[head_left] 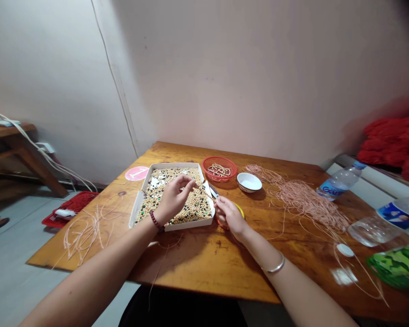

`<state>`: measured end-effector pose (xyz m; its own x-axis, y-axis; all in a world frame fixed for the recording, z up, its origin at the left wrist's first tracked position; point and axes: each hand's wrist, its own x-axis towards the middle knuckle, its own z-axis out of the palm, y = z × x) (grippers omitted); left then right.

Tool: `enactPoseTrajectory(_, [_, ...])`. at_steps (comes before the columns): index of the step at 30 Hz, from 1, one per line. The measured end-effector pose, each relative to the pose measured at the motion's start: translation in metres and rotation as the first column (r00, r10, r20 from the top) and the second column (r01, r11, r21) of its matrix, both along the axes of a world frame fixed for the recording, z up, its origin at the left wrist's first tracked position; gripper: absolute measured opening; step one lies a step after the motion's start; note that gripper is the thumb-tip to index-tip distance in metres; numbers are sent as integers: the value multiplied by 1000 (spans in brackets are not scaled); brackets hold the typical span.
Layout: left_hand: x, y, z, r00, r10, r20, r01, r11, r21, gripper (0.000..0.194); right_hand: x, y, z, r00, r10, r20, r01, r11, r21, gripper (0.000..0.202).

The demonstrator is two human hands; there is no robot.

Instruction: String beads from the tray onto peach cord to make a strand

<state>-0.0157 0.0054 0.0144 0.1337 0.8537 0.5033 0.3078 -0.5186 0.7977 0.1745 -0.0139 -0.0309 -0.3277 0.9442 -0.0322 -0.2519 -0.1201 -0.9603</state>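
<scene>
Beads (195, 203), small, round, cream, black and green, below my left hand (176, 196)

They fill a shallow, square white box (191, 225) on the brown wooden table (197, 272) in front of me, with patches of its pale bottom showing through. My left hand is raised above them, thumb and forefinger brought close together; I cannot tell whether they pinch anything. My right hand (229, 213) is curled beside the box's right corner, over the steel-bladed scissors (213, 191) with red and yellow handles. The blades point away from me, along the box's edge. I cannot tell whether these fingers are gripping the scissors or only resting over them.

Past the box's far right corner sits a round red plastic basket (221, 161) with cream bead strings inside. Near it stands a small white bowl (249, 181). Farther right spreads a tangled heap of thin pink cord (303, 200); looser pale loops (88, 231) lie to my left.
</scene>
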Motion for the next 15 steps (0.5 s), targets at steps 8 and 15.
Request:
enactPoseTrajectory(8, [2,0,-2,1000,10,25,-9,1000,-15,23,-1,1,0,1000,6,-21,-6,1000,6,45])
enactPoseTrajectory(15, [-1,4,0,998,-28,59,33,995,-95,26,-2,0,6,999,18,48,-23,996,91,43])
